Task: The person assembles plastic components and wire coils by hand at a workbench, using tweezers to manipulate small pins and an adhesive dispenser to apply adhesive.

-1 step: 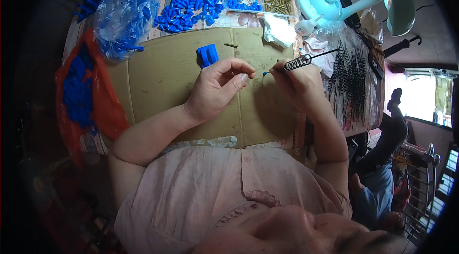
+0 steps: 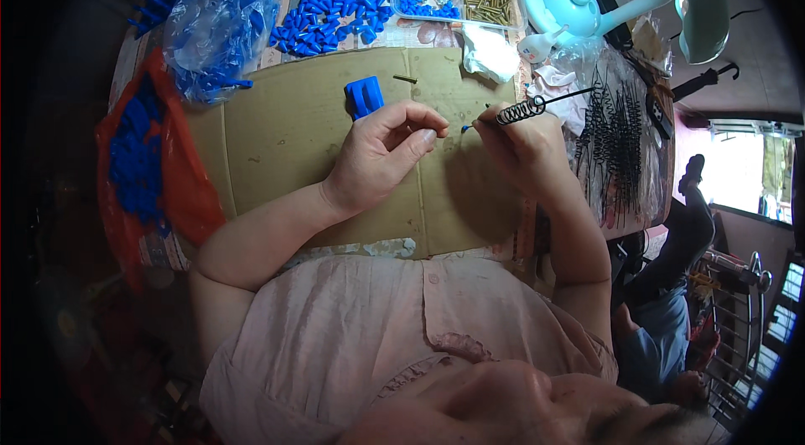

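Note:
My right hand (image 2: 526, 146) is closed, holding a black coiled wire (image 2: 516, 112) whose straight end points right. A tiny blue-tipped piece (image 2: 465, 129) shows beside its fingertips; whether it joins the wire I cannot make out. Facing it, my left hand (image 2: 381, 152) curls loosely, thumb and index tips close together, with nothing visible between them. Just beyond the left knuckles lies a blue slotted plastic part (image 2: 364, 96). Farther off on the cardboard sheet (image 2: 293, 160) rests one brass-coloured pin (image 2: 405, 79).
Blue cone-shaped pieces (image 2: 331, 18) lie in a heap at the back. Next to them a clear box (image 2: 459, 23) holds small blue parts and brass pins. Black coiled wires (image 2: 620, 147) pile up at right, below a pale blue lamp (image 2: 562, 5). A red bag (image 2: 180, 185) of blue parts sits left.

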Available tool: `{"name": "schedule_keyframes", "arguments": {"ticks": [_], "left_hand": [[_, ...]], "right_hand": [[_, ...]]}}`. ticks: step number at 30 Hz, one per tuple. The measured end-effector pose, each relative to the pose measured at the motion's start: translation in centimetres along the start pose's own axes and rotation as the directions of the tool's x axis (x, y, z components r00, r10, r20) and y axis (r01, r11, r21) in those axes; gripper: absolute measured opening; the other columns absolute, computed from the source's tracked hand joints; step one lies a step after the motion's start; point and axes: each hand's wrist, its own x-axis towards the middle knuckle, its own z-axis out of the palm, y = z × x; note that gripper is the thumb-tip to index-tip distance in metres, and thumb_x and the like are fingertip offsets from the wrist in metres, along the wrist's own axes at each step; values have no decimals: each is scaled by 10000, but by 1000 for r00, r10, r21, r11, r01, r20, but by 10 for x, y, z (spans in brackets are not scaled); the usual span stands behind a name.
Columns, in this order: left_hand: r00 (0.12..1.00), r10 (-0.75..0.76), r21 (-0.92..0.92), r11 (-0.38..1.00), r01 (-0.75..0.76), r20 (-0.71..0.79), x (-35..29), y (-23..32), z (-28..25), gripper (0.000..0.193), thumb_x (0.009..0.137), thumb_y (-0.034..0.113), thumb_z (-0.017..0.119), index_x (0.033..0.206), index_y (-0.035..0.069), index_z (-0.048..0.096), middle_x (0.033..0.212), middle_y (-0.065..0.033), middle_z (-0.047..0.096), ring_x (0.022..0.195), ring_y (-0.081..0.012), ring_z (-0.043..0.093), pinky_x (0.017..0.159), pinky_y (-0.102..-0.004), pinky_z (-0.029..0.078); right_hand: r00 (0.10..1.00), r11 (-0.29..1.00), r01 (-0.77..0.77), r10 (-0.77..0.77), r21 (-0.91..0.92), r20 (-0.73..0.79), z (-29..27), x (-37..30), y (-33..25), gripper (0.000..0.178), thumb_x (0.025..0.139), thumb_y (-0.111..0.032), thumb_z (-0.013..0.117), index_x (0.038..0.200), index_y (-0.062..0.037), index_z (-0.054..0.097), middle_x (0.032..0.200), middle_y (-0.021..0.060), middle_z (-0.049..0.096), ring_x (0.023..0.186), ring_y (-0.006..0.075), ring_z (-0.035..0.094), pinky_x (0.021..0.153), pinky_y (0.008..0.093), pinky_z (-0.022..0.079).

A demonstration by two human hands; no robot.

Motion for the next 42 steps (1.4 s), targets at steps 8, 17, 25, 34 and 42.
{"name": "schedule_keyframes", "arguments": {"ticks": [8, 17, 25, 34, 42], "left_hand": [[999, 50, 124, 991, -48, -13, 4, -2, -2, 146, 898, 27, 538, 1027, 7, 603, 957, -36, 625, 893, -71, 582, 793, -227, 473], [998, 50, 146, 988, -56, 43, 2, -4, -3, 164, 917, 24, 505, 1060, 13, 582, 991, -30, 604, 910, -70, 555, 805, -225, 456], [998, 63, 131, 989, -66, 26, 2, -6, -3, 155, 907, 28, 521, 1043, 11, 595, 961, -28, 616, 884, -66, 572, 778, -219, 467], [999, 8, 145, 989, -16, 50, 2, -5, -3, 173, 922, 30, 505, 1079, 16, 576, 985, -25, 612, 903, -64, 561, 797, -219, 457], [999, 12, 135, 991, -19, 53, 2, -5, -3, 174, 919, 24, 508, 1080, 12, 575, 985, -28, 612, 908, -66, 565, 803, -223, 460]], "right_hand": [[1000, 999, 25, -25, 25, 17, 1, 4, 5, 73, 781, 2, 652, 805, -39, 597, 614, 89, 563, 531, 239, 570, 489, 330, 422], [999, 999, -31, 31, 28, -8, 1, 4, -1, 89, 767, -62, 663, 742, -55, 578, 630, 113, 561, 575, 306, 577, 517, 391, 440], [999, 999, -36, 36, 21, 4, 0, 3, 0, 71, 772, -64, 662, 767, -55, 592, 652, 115, 578, 597, 306, 591, 525, 387, 449], [1000, 999, -20, 20, 42, -10, -1, 4, 2, 63, 776, -33, 660, 791, -43, 600, 639, 108, 578, 570, 280, 588, 519, 365, 444], [1000, 998, -29, 29, 49, -10, -1, 4, 2, 76, 761, -62, 672, 793, -51, 604, 672, 114, 598, 607, 301, 602, 544, 386, 459]]}}
